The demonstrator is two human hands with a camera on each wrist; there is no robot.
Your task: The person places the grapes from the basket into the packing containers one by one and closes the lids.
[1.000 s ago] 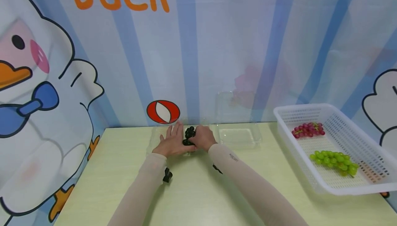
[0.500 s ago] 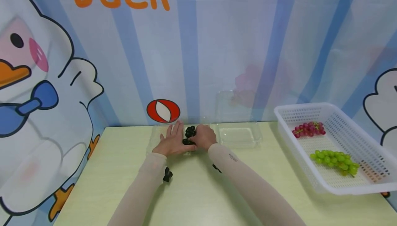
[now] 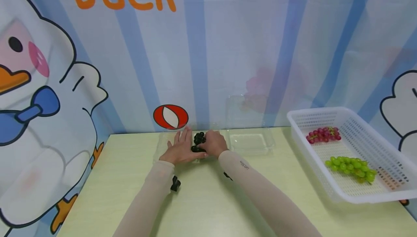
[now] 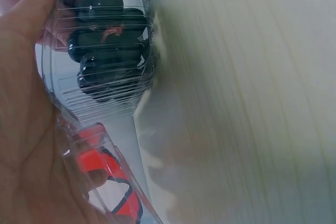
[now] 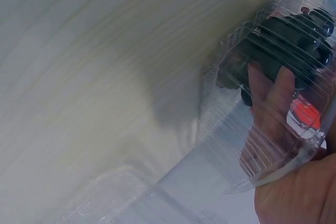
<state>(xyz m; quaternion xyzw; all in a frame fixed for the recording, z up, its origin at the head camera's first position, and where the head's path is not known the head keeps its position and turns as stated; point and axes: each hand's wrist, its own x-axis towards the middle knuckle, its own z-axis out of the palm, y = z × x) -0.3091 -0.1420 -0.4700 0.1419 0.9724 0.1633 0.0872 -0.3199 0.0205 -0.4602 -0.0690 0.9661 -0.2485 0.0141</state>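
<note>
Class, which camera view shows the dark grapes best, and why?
The left wrist view: the dark grapes appear large through clear plastic. Right wrist: large, but fingers cover part. Head: small, partly hidden by the right hand.

There are three grape bunches — dark [image 3: 199,138], red [image 3: 323,135], green [image 3: 350,166] — one basket [image 3: 374,198], one table [image 3: 202,204] and at least two clear boxes [image 3: 251,143].

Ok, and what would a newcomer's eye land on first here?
Probably the big cartoon duck on the backdrop, at the left of the head view. Next, likely the white basket at right, with red grapes and green grapes. Then the middle, where the right hand holds dark grapes in a clear box.
</note>
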